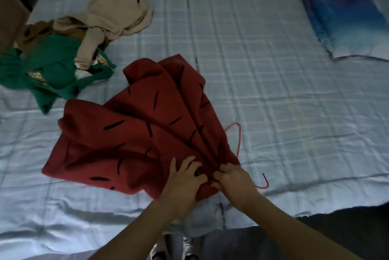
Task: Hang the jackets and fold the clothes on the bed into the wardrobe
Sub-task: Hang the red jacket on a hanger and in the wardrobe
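A dark red jacket [134, 131] with black dash marks lies spread on the bed, its near end bunched toward me. My left hand [183, 181] rests on that bunched end with fingers spread and curling into the cloth. My right hand [233, 181] pinches the same fabric right beside it. A red wire hanger [239, 139] sticks out from under the jacket's right edge, its hook [264, 184] showing near my right hand. Farther left lie a green garment [52, 74], a beige garment [117, 15] and a brown one [42, 32] in a loose pile.
The bed has a pale blue checked sheet [273, 91]. A blue and purple pillow [345, 13] sits at the far right. A brown furniture edge [10, 17] stands at the far left. Dark floor [357, 228] and my feet show below the bed's near edge.
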Action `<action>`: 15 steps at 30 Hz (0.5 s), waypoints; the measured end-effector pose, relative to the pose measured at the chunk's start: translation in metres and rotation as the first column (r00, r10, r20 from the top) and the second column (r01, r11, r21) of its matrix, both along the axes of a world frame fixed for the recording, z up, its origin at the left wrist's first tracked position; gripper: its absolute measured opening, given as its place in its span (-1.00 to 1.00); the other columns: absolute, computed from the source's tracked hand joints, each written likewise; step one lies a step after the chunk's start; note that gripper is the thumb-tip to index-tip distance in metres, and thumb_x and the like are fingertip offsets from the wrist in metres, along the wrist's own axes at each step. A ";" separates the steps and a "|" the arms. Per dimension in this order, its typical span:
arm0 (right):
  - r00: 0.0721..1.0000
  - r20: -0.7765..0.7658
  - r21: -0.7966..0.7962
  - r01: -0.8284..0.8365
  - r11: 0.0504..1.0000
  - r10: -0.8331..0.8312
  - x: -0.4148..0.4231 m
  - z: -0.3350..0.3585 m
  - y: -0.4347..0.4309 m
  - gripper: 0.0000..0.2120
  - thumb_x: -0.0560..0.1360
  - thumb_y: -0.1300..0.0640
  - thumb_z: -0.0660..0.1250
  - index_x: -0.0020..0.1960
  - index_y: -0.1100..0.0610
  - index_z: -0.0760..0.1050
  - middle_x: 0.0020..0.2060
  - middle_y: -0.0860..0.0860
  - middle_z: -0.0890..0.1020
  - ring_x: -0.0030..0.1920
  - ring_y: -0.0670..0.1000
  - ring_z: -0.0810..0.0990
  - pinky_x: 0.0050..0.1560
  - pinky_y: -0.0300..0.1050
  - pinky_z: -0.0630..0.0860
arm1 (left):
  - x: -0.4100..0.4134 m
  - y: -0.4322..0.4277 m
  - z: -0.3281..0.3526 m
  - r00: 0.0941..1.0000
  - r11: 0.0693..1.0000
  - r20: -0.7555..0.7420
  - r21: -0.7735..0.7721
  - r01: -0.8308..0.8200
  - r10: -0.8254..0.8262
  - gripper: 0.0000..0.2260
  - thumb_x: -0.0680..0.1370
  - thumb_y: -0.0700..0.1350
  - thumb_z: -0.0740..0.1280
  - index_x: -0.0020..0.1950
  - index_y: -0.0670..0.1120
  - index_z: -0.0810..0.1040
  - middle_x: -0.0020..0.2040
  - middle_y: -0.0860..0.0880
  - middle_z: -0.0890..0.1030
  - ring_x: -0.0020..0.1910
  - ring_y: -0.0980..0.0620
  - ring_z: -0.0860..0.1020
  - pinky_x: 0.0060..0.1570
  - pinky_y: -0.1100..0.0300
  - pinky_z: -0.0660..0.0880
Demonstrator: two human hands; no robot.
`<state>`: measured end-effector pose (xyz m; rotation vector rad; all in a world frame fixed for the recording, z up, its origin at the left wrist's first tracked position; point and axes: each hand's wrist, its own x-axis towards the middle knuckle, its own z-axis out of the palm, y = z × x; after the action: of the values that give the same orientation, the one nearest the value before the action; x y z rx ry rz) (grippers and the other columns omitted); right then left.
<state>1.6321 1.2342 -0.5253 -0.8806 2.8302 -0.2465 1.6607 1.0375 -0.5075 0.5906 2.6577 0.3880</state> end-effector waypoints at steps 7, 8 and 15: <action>0.995 -0.083 -0.074 0.055 0.996 -0.061 0.007 0.033 -0.019 -0.78 0.38 -0.09 0.29 -0.27 0.03 0.58 -0.39 -0.04 0.53 -0.35 0.01 0.52 -0.28 -0.11 0.46 | 0.022 -0.002 0.012 0.964 0.984 -0.219 0.130 -0.124 0.150 -0.76 0.26 -0.16 0.48 -0.11 -0.02 0.57 -0.24 0.01 0.53 -0.29 -0.03 0.53 -0.32 0.10 0.47; 0.994 -0.091 -0.095 0.055 0.994 -0.063 0.003 0.041 -0.026 -0.79 0.39 -0.08 0.31 -0.25 0.04 0.58 -0.37 -0.03 0.53 -0.33 0.03 0.52 -0.25 -0.09 0.46 | 0.022 -0.010 0.015 0.955 0.964 -0.212 0.207 -0.165 0.209 -0.80 0.33 -0.16 0.46 -0.08 -0.03 0.57 -0.23 0.01 0.54 -0.30 -0.04 0.54 -0.34 0.10 0.49; 0.987 -0.140 -0.369 0.025 0.929 -0.082 -0.022 0.121 -0.091 -0.74 0.43 0.12 0.30 0.08 0.15 0.61 -0.05 0.07 0.61 -0.01 0.10 0.56 0.03 0.00 0.51 | 0.002 -0.061 0.082 0.832 0.798 -0.226 0.489 -0.353 0.507 -0.73 0.57 -0.02 0.13 0.06 -0.08 0.57 -0.15 -0.05 0.65 -0.25 -0.05 0.62 -0.27 0.06 0.60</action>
<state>1.6101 1.1437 -0.4043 -0.9232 3.0068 -0.7683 1.6632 0.9765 -0.4253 0.1461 3.0639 1.1284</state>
